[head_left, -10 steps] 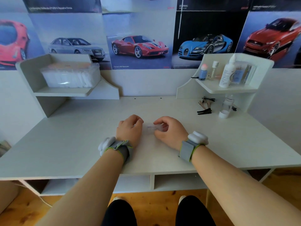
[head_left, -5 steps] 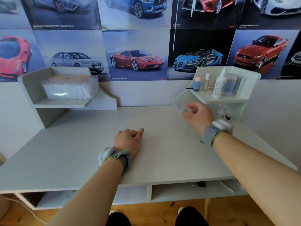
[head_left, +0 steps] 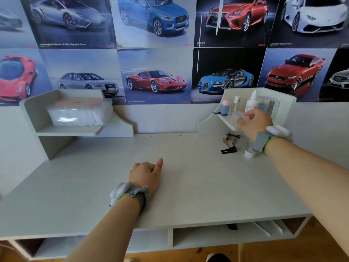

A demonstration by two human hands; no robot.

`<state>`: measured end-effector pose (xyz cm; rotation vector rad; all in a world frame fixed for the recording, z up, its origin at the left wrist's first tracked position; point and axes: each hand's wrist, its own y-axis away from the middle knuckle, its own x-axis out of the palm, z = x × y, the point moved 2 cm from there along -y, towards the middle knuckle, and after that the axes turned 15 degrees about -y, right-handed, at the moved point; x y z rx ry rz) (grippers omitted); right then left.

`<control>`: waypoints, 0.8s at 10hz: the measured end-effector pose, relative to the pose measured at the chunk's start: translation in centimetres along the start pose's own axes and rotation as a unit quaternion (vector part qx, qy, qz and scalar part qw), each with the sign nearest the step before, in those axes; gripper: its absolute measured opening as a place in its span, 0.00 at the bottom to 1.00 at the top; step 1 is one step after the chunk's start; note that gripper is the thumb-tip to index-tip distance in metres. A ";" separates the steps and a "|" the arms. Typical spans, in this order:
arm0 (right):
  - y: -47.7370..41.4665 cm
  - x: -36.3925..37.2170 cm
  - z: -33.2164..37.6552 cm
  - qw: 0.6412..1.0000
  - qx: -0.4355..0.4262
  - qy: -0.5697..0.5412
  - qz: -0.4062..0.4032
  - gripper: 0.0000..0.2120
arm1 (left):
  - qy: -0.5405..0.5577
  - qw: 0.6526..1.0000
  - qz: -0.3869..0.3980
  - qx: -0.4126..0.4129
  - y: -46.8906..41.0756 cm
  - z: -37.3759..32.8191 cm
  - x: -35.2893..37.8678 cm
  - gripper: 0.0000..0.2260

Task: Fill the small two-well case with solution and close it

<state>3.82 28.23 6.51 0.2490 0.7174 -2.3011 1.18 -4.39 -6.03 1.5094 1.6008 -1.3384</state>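
Two hands in view. Left hand rests on the desk, curled in a loose fist with one digit poking out, holding nothing. Right hand is raised, well apart from the left, and pinches the clear case at its fingertips. The case hangs just over the front edge of the shelf below that hand. It is blurred, so I cannot tell if the lids are on or whether there is liquid inside.

The white bottle stands upright just behind the right hand's fingers, partly hidden by them.

Likely step: bringing the case to the shelf, either to set it down or to get at the bottle.

To do it well:
- hold the case level so nothing spills from the wells
- lower it flat onto bare shelf on the left-hand side of the bottle
- avoid knocking the bottle with the knuckles
- let go only once it sits flat
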 end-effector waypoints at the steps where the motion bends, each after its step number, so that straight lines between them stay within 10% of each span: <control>1: -0.1 0.0 -0.2 1.000 0.002 0.016 0.006 0.17 | -0.015 1.000 0.000 0.003 0.0 0.0 0.2 0.30; 8: -0.2 1.5 -2.3 0.998 0.003 0.061 0.005 0.24 | -0.041 0.999 0.005 -0.033 0.6 -0.6 -0.5 0.23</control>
